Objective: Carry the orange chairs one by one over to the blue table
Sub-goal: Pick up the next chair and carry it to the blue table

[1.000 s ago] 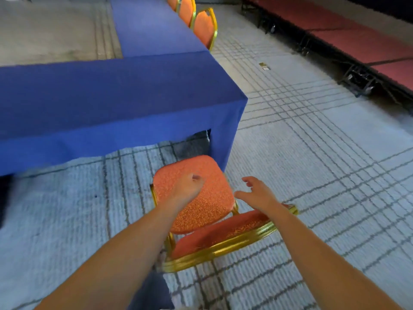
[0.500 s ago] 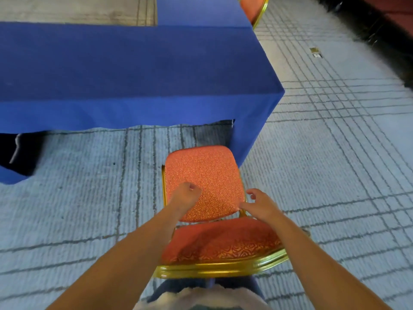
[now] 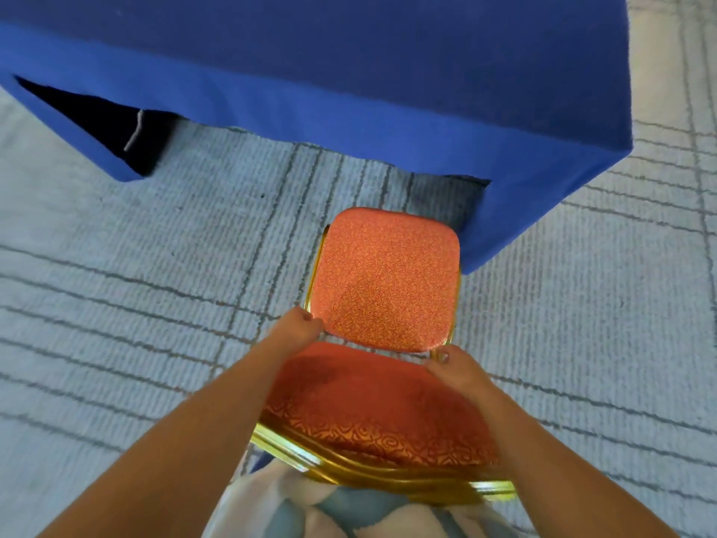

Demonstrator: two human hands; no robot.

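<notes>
An orange chair (image 3: 388, 281) with a gold frame stands on the carpet just in front of the blue table (image 3: 349, 52), its seat's far edge close to the hanging blue cloth near the table's right corner. I look down on it from behind its backrest. My left hand (image 3: 297, 330) is curled around the left side of the frame where the seat meets the back. At the right side of the frame, my right hand (image 3: 454, 368) grips the same joint.
Grey-blue carpet (image 3: 135, 285) with dark grid lines spreads all around. A dark gap (image 3: 97, 118) opens under the tablecloth at the left, with a pale strip inside it. My light clothing shows at the bottom edge.
Both hands went from hovering over the chair to closing on its frame at either side. The view tilted down and nearer; the chair now faces the table squarely.
</notes>
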